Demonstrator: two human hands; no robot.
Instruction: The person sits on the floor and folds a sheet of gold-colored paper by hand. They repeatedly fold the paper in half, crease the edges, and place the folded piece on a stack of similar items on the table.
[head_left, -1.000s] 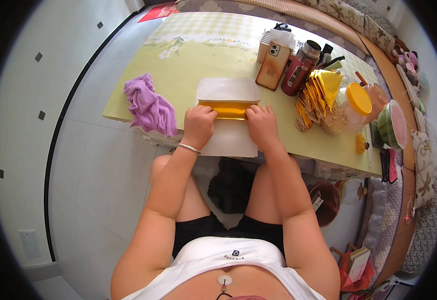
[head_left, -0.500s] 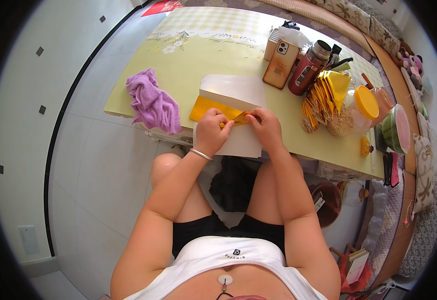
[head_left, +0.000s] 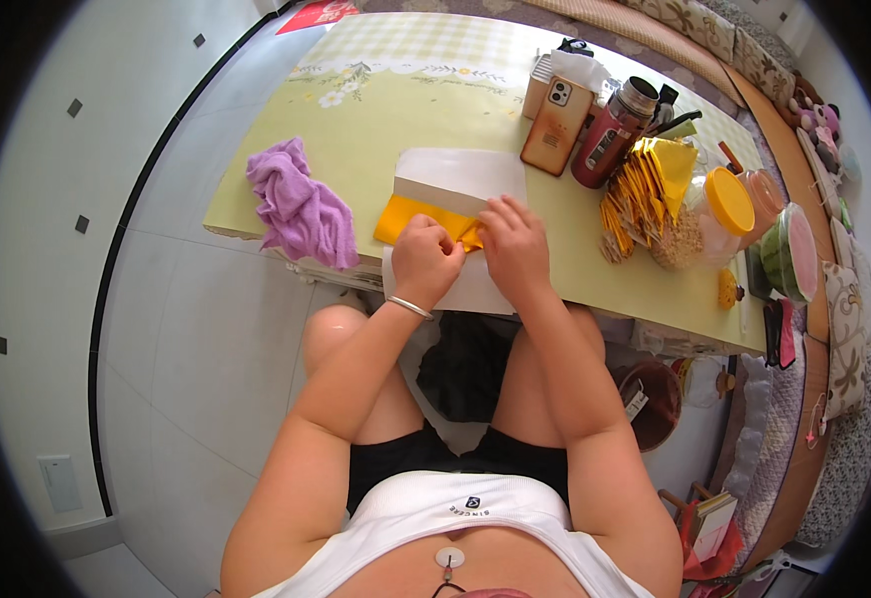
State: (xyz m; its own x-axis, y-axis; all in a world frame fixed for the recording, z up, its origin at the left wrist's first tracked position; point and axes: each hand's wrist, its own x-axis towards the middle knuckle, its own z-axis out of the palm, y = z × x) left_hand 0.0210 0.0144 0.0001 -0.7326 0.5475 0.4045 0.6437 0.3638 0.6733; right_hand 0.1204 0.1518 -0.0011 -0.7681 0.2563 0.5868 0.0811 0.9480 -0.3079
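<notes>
Head view, yellow paper (head_left: 413, 216) flat on a white sheet (head_left: 460, 174) at the table's (head_left: 375, 120) near edge, left hand (head_left: 425, 261) and right hand (head_left: 515, 244) both pinching its right end, purple cloth (head_left: 298, 204) lying to the left.

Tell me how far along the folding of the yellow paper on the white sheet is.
Done: a stack of folded gold-yellow pieces sits to the right, beside the red flask. In hand: the left hand and right hand press a yellow paper that lies partly folded on the white sheet. Left: this piece is not finished; its left part lies flat. I see no unfolded sheets waiting.
</notes>
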